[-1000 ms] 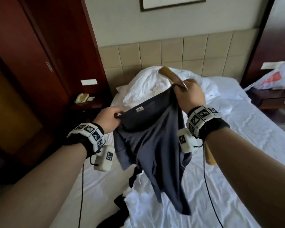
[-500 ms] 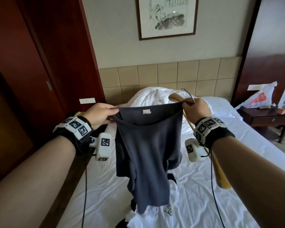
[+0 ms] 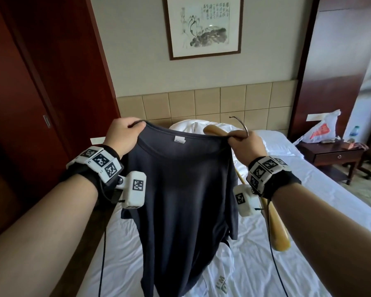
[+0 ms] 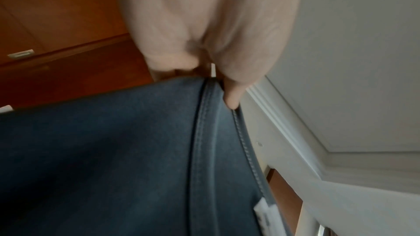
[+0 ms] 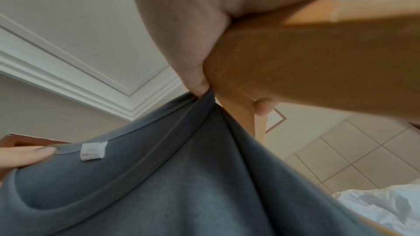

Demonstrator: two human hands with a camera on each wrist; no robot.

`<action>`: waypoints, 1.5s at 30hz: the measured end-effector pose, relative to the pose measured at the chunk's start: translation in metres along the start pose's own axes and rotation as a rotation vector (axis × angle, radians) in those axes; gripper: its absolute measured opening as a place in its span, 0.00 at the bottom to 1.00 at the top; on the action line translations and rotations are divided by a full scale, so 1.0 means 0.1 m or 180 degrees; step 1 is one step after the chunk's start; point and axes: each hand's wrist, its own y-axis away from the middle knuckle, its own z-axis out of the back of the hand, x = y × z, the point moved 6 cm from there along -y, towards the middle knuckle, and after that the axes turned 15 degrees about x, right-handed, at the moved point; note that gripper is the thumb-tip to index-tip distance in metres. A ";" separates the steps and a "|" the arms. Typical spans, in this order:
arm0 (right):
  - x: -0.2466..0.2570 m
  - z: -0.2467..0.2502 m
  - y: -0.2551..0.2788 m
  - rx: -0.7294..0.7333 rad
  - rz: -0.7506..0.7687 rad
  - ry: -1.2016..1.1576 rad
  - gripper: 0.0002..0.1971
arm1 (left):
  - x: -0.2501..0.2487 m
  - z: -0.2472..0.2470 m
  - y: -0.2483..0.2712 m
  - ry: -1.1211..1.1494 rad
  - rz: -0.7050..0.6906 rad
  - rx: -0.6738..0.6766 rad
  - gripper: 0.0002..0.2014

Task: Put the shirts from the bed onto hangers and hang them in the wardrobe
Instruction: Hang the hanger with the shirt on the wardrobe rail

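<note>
Below you the bed (image 3: 255, 264) lies in white sheets, and above it you hold the dark shirt (image 3: 184, 200) up by its neckline, its body hanging slack. It looks light, soft and floppy, so take it by the stitched collar edge. The wooden hanger (image 3: 274, 228) is stiff and smooth. Your left hand (image 3: 122, 138) pinches one side of the collar; your right hand (image 3: 245, 144) curls round both the hanger and the other side.

Bare forearms, black wristbands (image 3: 272, 181) with white square-patterned marker blocks, white wrist cameras (image 3: 135, 189), thin black cables
</note>
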 end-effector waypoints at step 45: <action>0.34 -0.14 0.40 -0.0756 0.1429 -0.1904 0.06 | 0.20 -0.84 0.00 0.0990 0.0714 0.0553 0.05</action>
